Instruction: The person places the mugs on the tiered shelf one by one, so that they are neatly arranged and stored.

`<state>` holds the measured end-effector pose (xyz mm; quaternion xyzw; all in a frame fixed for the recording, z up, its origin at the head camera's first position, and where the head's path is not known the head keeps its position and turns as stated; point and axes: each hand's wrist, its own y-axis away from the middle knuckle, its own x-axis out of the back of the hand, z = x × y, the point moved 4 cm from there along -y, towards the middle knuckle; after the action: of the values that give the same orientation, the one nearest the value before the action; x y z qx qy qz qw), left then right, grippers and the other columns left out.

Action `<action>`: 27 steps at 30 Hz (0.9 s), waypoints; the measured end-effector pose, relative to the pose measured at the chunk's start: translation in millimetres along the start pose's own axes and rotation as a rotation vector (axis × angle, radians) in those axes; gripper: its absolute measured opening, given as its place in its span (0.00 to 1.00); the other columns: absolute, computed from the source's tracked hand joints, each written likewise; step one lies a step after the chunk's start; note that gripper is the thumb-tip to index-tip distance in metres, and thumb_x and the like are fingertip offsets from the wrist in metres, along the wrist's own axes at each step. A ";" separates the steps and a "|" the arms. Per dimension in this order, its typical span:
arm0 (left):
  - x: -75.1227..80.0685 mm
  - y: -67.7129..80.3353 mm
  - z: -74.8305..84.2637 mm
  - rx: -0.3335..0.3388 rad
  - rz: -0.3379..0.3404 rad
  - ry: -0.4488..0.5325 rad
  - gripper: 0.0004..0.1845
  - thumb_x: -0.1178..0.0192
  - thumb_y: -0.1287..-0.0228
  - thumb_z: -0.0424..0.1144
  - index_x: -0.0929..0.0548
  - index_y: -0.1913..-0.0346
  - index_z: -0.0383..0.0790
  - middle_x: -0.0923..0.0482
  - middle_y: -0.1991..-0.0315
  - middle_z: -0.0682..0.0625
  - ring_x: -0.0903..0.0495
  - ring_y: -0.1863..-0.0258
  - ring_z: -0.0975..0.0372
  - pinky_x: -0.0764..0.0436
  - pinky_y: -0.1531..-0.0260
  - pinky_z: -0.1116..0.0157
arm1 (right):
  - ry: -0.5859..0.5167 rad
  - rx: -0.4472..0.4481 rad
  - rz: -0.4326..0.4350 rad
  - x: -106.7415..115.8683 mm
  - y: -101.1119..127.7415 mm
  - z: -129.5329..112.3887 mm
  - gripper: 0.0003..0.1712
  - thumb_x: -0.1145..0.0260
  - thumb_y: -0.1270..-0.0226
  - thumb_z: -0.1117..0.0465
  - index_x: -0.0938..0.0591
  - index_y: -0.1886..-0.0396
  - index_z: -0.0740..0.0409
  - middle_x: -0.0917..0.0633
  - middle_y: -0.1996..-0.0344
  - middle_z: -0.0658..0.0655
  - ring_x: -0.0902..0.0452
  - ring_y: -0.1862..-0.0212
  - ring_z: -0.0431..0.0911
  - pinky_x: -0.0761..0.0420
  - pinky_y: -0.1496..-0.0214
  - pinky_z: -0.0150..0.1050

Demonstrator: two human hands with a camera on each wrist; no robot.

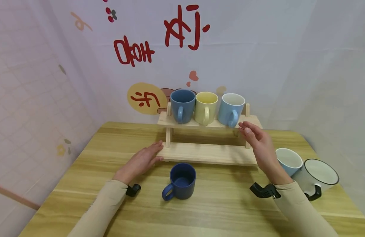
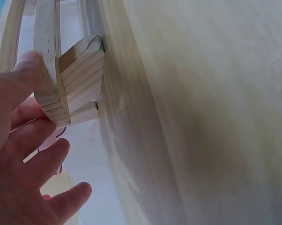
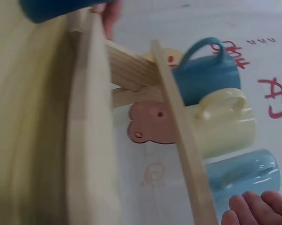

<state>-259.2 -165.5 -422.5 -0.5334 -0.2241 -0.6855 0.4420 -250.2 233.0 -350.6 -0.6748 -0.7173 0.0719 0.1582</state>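
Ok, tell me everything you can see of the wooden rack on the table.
The wooden rack is pale, unfinished-looking pine with two stepped shelves joined by short posts, upright at the back middle of the table. Its upper shelf carries three mugs in a row: blue mug, yellow mug, light blue mug, handles forward. The lower shelf is bare. The left hand touches the lower shelf's left end with straight fingers; the right hand is open by its right end.

The right hand (image 1: 261, 144) hides the wooden rack (image 1: 209, 153)'s right post. The white mug (image 1: 317, 177) covers part of the pale mug (image 1: 287, 160). In the right wrist view, the light blue mug (image 3: 241, 176) is blurred, and only fingertips (image 3: 253, 208) show, perhaps touching it.
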 end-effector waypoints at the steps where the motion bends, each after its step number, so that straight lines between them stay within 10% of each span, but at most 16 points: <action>1: 0.3 -0.4 0.5 0.002 0.001 0.000 0.30 0.44 0.28 0.47 0.33 0.30 0.35 0.41 0.28 0.44 0.38 0.31 0.49 0.34 0.37 0.48 | 0.053 0.003 -0.005 1.0 3.6 1.0 0.30 0.47 0.23 0.54 0.35 0.30 0.67 0.28 0.35 0.65 0.28 0.37 0.44 0.29 0.41 0.28; 9: 0.2 -2.9 0.3 0.016 0.008 0.001 0.29 0.43 0.29 0.47 0.32 0.31 0.36 0.41 0.28 0.45 0.38 0.31 0.50 0.34 0.37 0.48 | 0.546 0.064 -0.126 1.9 29.7 16.1 0.23 0.48 0.22 0.52 0.28 0.32 0.53 0.24 0.38 0.56 0.28 0.38 0.48 0.26 0.43 0.33; 13: 0.1 -1.6 0.1 0.031 0.001 0.014 0.30 0.43 0.29 0.47 0.32 0.31 0.35 0.41 0.28 0.45 0.39 0.31 0.49 0.35 0.37 0.46 | 0.629 0.069 -0.214 -2.1 39.3 22.8 0.26 0.45 0.24 0.51 0.29 0.31 0.52 0.27 0.35 0.57 0.33 0.35 0.56 0.27 0.42 0.57; 27: 3.7 6.8 4.0 0.046 0.040 0.088 0.30 0.43 0.29 0.47 0.33 0.30 0.36 0.44 0.27 0.42 0.45 0.29 0.45 0.40 0.35 0.43 | 0.987 0.246 -0.409 -16.8 53.7 45.0 0.34 0.42 0.29 0.41 0.26 0.34 0.60 0.30 0.32 0.60 0.39 0.31 0.61 0.37 0.36 0.62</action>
<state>-251.5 -167.2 -418.8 -0.4968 -0.2096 -0.6940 0.4772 -213.3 225.5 -412.1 -0.4519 -0.6607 -0.2018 0.5643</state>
